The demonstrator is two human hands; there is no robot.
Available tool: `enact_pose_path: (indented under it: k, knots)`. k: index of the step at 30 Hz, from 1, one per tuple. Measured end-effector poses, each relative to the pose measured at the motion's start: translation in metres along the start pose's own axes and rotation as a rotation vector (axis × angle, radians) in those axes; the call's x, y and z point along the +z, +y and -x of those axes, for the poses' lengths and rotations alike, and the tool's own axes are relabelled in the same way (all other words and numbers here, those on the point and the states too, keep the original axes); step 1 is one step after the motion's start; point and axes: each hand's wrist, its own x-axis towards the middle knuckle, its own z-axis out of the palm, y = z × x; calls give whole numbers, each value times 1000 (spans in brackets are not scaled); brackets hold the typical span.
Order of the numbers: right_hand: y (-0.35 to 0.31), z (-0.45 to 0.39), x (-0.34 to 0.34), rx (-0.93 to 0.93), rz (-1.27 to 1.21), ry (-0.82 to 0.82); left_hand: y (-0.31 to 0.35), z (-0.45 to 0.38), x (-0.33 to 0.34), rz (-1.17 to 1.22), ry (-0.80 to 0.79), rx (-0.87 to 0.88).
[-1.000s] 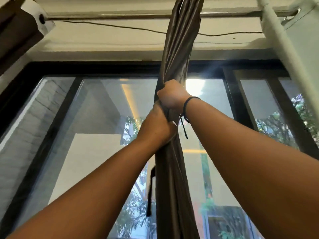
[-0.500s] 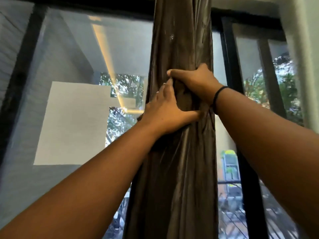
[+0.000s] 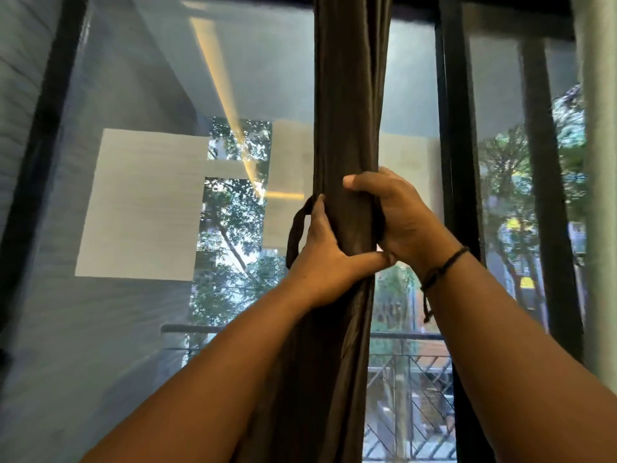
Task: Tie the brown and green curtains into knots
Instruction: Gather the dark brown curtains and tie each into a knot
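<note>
Brown curtain [image 3: 350,111] bunched into a vertical column, unknotted, before window glass

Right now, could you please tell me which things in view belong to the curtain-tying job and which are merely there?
Part of the job:
- bunched dark brown fabric curtain
- left hand gripping it
- right hand gripping it
- pale green curtain at the right edge, untouched

Merely there:
- narrow dark strap loop
- black window frame
- black cord bracelet
- balcony railing

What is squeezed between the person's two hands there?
In the head view, the gathered brown curtain runs between the left hand and the right hand. Both grip it from opposite sides, and a thin dark strap loops beside the left fingers.
</note>
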Motion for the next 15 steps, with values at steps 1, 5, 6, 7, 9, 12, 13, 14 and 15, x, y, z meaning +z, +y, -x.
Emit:
enact_pose_path:
  k: [1, 5, 6, 7, 9, 12, 13, 14, 15]
  knots:
    - [4, 0, -9, 30, -110, -50, 2, 0, 1, 10, 28, -11]
    - [18, -1, -32, 234, -301, -153, 25, -2, 5, 217, 116, -148]
    - [23, 0, -32, 237, -241, -168, 33, -4, 5, 316, 125, -196]
    - [25, 3, -28, 219, -162, -183, 41, -6, 3, 402, 132, -232]
    - [26, 10, -15, 93, 102, -200, 55, -8, 0, 442, 197, -235]
    - [20, 17, -5, -231, 656, -286, 58, -9, -4, 374, 358, -179]
    - [17, 20, -4, -252, 762, -323, 55, -9, -7, 358, 398, -175]
    - [12, 25, -2, -234, 870, -374, 51, -9, -13, 353, 428, -179]
    - [8, 28, -4, -214, 950, -436, 46, -10, -17, 337, 453, -189]
